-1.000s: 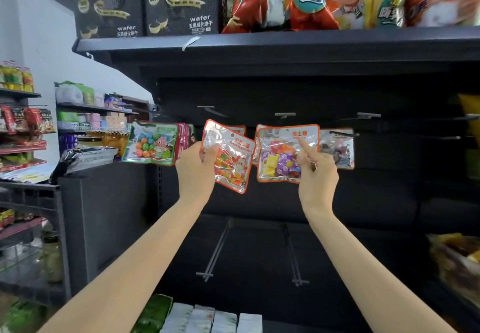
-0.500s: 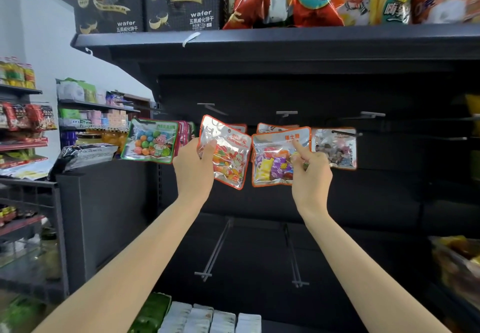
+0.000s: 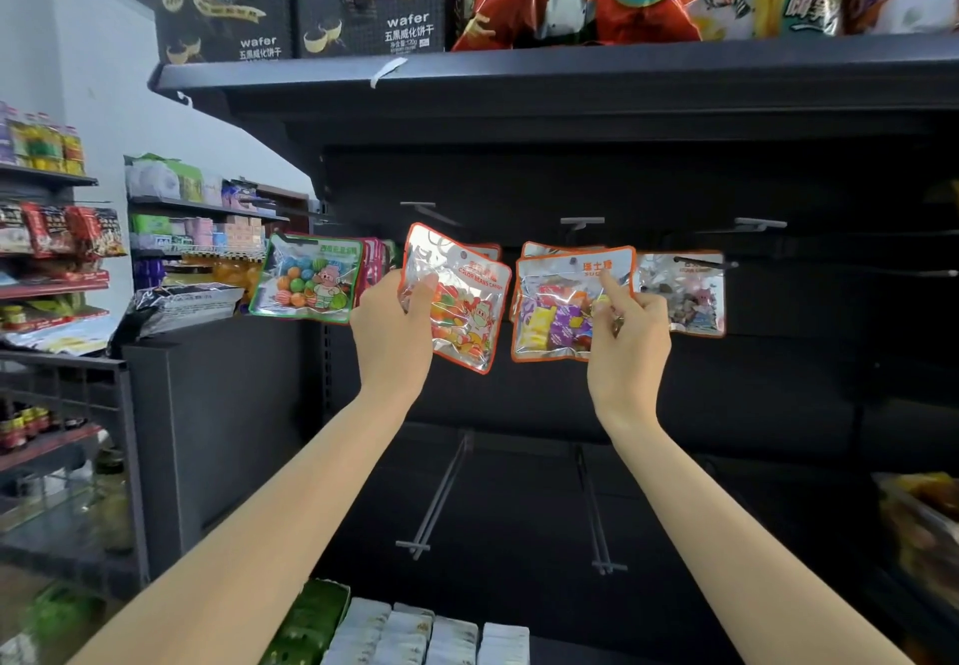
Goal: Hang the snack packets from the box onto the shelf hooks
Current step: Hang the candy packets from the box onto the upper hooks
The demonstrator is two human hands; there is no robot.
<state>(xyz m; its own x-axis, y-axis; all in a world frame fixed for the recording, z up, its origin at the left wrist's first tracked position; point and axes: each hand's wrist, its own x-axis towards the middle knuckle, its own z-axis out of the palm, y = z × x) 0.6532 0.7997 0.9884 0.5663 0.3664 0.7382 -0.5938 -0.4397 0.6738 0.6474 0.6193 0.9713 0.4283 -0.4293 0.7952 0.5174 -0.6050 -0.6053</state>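
Note:
My left hand (image 3: 394,324) grips a tilted orange-edged colour-beans packet (image 3: 462,301) by its left side, in front of the dark shelf back. My right hand (image 3: 625,330) holds the orange-edged sweets packet (image 3: 565,301), with the index finger stretched up across its front near the top label. That packet hangs level with more packets behind it. A green-edged gumball packet (image 3: 309,278) hangs to the left. A clear packet (image 3: 685,293) hangs on a hook (image 3: 703,262) to the right. Bare hooks (image 3: 581,222) stick out above.
The shelf above (image 3: 571,70) carries wafer boxes and large crisp bags. Two long bare hooks (image 3: 441,498) jut forward lower down. White and green packs (image 3: 415,633) lie at the bottom. Side shelves with goods stand at the left, and a basket of snacks at the right edge.
Both hands and their packets have stayed at nearly the same spot. The sweets packet under my right hand has levelled out and the left packet shifted slightly.

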